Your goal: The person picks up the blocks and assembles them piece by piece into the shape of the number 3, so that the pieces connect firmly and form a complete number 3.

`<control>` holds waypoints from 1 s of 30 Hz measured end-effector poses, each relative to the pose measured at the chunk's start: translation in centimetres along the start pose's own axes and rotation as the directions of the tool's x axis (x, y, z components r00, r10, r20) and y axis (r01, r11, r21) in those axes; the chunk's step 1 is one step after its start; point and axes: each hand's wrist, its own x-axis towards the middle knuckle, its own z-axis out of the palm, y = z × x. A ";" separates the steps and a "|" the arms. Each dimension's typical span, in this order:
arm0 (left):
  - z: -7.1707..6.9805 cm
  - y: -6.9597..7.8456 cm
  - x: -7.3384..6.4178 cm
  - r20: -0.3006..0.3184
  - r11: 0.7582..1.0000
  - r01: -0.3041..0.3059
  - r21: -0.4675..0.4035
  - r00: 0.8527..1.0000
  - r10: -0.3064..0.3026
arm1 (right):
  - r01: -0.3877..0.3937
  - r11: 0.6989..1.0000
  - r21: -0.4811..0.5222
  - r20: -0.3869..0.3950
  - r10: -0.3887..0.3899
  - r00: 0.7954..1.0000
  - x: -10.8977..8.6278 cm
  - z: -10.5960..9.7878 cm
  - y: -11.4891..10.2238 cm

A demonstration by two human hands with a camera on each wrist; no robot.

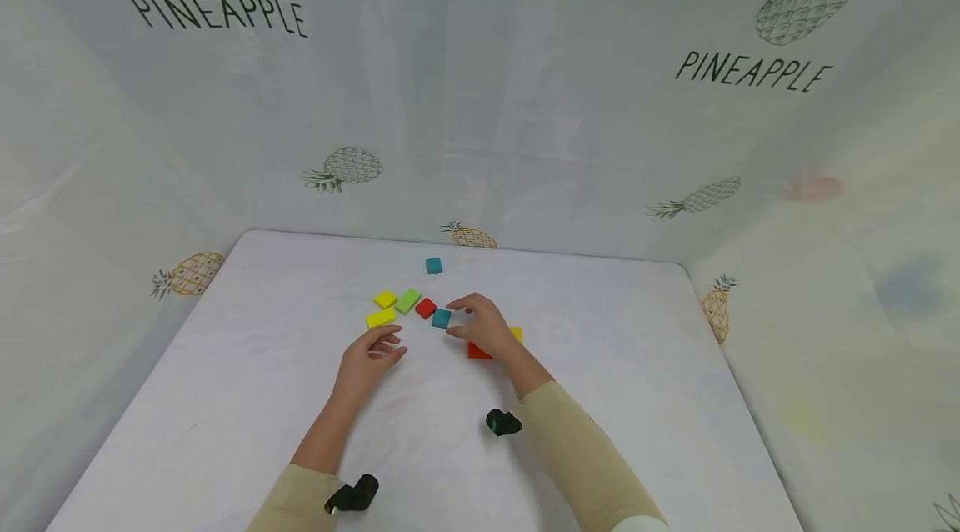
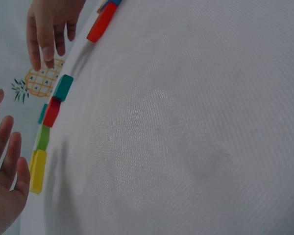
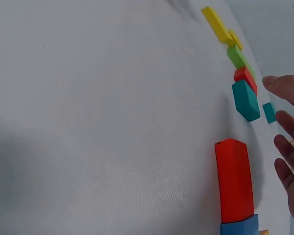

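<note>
My right hand (image 1: 483,325) hovers just right of a teal block (image 1: 442,318), thumb and fingers spread apart. In the right wrist view a gap shows between the fingers (image 3: 287,147) and that teal block (image 3: 245,100). My left hand (image 1: 367,361) is held near a long yellow block (image 1: 381,318), its fingers loosely bent around nothing. A red block (image 1: 426,308) sits beside the teal one, followed leftward by a light green block (image 1: 408,301) and a smaller yellow block (image 1: 386,299). Partly under my right hand in the head view lies a long red block (image 1: 478,351).
Another teal block (image 1: 434,266) lies farther back on the white table (image 1: 600,399). A blue block (image 3: 241,227) touches the long red one's end, and a yellow block (image 1: 517,333) shows behind the right hand. A pineapple-print curtain (image 1: 480,98) hangs behind the table.
</note>
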 end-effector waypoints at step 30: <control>-0.1 -0.1 -0.1 -0.046 0.998 0.027 -0.051 0.999 -0.029 | -0.014 0.984 -0.179 0.097 0.031 0.995 3.1 1.9 0.0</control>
